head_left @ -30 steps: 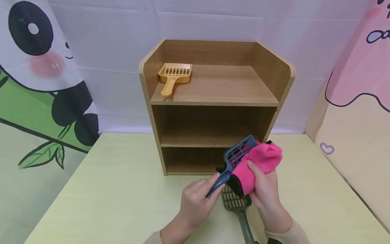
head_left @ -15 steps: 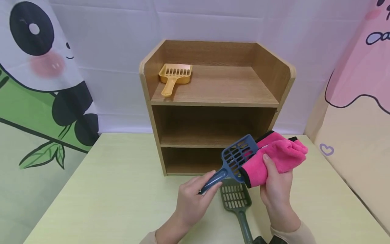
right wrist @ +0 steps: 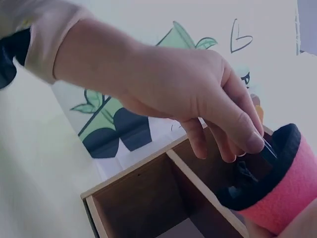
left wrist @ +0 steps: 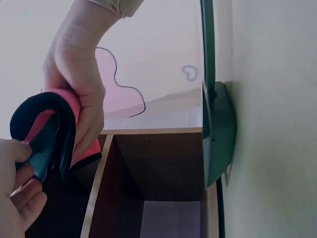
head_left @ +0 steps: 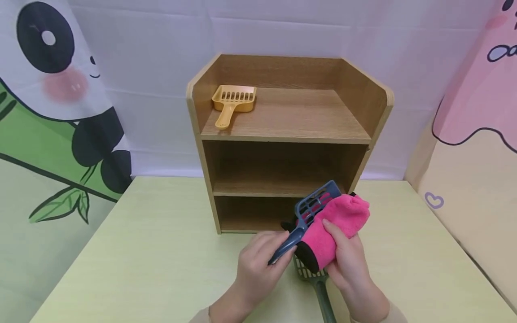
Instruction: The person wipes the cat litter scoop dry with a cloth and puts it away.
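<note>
My left hand (head_left: 262,264) pinches the handle of a blue slotted litter scoop (head_left: 299,234), its head raised and tilted toward the right. My right hand (head_left: 350,260) grips a pink cloth (head_left: 339,217) with black edging, folded over both sides of the scoop's head. Part of the scoop's grid shows above the fold. In the left wrist view the cloth's black edge (left wrist: 64,129) curves around the scoop. Below the hands, a dark green litter scoop (head_left: 323,296) lies on the table, its head partly hidden by the cloth.
A wooden shelf unit (head_left: 288,139) stands at the back of the table (head_left: 161,260), just beyond the hands. On its top level, at the left, sits a yellow litter scoop (head_left: 234,101). Printed cloth backdrops (head_left: 278,31) surround the table.
My right hand slid the cloth rightward on the blue scoop, then back left and down over it. The blue scoop has turned slightly, while the left hand keeps its grip near the same place.
</note>
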`<state>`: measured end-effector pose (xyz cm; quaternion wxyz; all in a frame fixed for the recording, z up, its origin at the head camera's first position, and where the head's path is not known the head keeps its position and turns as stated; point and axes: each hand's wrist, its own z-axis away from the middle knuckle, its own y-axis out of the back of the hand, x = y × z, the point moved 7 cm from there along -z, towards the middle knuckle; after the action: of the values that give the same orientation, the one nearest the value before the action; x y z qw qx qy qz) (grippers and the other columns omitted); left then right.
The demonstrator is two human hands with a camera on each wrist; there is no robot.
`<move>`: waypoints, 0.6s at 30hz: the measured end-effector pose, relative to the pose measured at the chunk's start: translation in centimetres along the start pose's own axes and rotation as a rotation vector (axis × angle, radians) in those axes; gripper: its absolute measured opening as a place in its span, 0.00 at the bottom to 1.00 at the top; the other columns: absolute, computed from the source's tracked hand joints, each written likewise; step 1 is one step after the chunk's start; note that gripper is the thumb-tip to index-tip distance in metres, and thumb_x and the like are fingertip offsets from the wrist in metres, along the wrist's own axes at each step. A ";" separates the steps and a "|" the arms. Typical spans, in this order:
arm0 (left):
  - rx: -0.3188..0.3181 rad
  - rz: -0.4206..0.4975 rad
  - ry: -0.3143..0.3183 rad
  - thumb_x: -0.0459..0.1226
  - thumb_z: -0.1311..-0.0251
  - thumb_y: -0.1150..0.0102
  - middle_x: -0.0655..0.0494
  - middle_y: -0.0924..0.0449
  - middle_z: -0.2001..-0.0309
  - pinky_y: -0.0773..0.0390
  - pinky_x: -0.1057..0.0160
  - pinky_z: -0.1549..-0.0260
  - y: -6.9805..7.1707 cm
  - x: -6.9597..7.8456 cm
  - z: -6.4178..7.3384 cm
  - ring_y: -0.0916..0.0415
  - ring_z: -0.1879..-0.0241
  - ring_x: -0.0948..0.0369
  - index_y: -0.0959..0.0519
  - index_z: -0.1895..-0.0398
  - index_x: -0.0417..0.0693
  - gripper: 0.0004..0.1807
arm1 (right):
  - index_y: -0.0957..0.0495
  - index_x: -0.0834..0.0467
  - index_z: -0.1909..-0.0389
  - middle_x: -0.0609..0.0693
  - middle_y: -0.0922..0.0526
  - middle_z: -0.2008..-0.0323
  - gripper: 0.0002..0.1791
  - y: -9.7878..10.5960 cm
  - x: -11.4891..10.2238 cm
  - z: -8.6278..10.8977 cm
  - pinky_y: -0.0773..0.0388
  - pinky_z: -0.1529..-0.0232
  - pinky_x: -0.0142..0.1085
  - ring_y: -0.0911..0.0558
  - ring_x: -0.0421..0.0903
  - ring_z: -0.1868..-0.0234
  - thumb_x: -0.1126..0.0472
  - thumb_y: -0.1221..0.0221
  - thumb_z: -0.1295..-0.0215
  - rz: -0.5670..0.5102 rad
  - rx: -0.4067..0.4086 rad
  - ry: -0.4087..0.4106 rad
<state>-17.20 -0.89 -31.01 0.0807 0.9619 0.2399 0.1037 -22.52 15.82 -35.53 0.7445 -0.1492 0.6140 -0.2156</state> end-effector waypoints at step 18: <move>-0.122 0.134 0.114 0.38 0.45 0.33 0.49 0.14 0.70 0.19 0.72 0.69 1.5 -1.2 -1.5 0.18 0.72 0.59 0.17 0.61 0.35 0.14 | 0.44 0.48 0.39 0.44 0.33 0.44 0.23 2.2 -4.4 -0.3 0.21 0.50 0.30 0.29 0.41 0.43 0.61 0.48 0.31 -0.075 -0.018 0.208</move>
<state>-17.93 -2.67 -29.48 0.1182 0.9616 0.1723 0.1780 -23.18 19.89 -32.94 0.6668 -0.1556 0.6838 -0.2522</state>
